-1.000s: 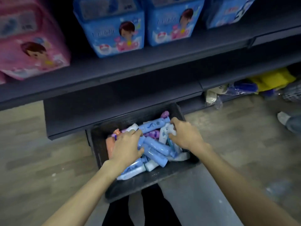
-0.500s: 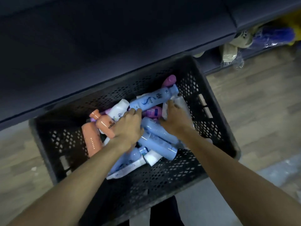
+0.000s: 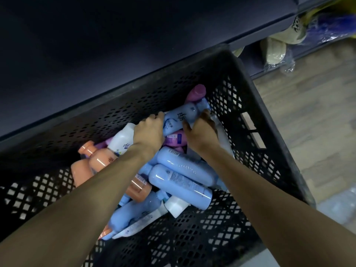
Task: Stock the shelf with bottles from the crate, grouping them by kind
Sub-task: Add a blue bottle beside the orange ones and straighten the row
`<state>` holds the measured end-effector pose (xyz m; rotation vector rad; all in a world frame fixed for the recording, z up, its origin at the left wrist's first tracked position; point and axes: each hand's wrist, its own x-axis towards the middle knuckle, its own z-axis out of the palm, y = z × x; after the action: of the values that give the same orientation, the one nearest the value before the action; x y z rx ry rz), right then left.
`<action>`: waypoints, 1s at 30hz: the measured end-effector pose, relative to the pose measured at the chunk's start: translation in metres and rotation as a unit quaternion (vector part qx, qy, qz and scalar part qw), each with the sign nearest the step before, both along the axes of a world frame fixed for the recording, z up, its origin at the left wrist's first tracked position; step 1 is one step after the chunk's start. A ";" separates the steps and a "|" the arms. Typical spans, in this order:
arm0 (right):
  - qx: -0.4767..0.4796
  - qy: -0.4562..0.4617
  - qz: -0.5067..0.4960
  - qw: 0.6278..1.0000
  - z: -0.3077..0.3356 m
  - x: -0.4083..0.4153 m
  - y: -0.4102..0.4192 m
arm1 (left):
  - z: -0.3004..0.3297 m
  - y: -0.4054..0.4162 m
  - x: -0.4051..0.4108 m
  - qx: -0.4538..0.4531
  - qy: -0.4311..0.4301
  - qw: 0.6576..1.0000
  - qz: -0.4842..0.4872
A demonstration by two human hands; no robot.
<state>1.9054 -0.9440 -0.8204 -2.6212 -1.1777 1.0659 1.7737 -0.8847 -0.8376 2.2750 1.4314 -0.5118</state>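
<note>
- Pretty much at the start here, I'd say: the crate (image 3: 250, 105) is loaded and the shelf (image 3: 96, 54) just past the hands shows nothing but dark bare board in the part I can see.
- Both hands are on one blue bottle (image 3: 181, 120) lying across the top of the pile, at the far end of the crate. The left hand (image 3: 149, 132) has its fingers curled over the bottom end, and the right hand (image 3: 200, 134) is wrapped around it near the cap end.
- Can't tell if the bottle is lifted yet or just resting on the pile. Looks like the pick-up step to me.
- Right under the hands there's a purple bottle (image 3: 174, 139), and a pink cap (image 3: 198, 91) pokes out just beyond the right hand.
- Left of the left hand: a white bottle (image 3: 123, 140) and two orange bottles (image 3: 96, 160).
- Nearer me, between the forearms, are more blue bottles (image 3: 181, 178), plus a white tube (image 3: 176, 207) and another orange one (image 3: 138, 189).
- So at least four kinds are all jumbled together, no sorting visible. Basically everything is left to do: pull them out, stand them on the shelf, keep blues with blues and so on.
- Off past the right hand, on the floor (image 3: 308, 132), there's some bagged stuff (image 3: 277, 54), not part of this.
</note>
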 end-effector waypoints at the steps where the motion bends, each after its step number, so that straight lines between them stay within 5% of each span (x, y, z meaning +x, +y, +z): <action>1: 0.004 0.000 -0.008 1.000 -0.002 0.000 0.001 | -0.001 0.000 0.001 0.005 0.010 1.000 -0.003; 12: 0.026 0.055 -0.111 0.992 -0.003 -0.007 0.005 | 0.001 -0.003 0.000 0.036 0.005 0.999 0.008; 19: 0.181 0.097 -0.174 0.963 0.036 -0.018 -0.013 | 0.035 -0.031 -0.020 0.063 -0.058 0.995 0.044; 30: 0.183 0.089 -0.098 0.974 0.161 -0.071 -0.039 | 0.158 -0.091 -0.070 0.027 -0.149 0.975 0.160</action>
<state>1.8348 -0.9828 -0.6589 -2.2523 -0.9488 0.9223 1.7035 -0.9753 -0.6793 1.9984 1.6224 -0.0307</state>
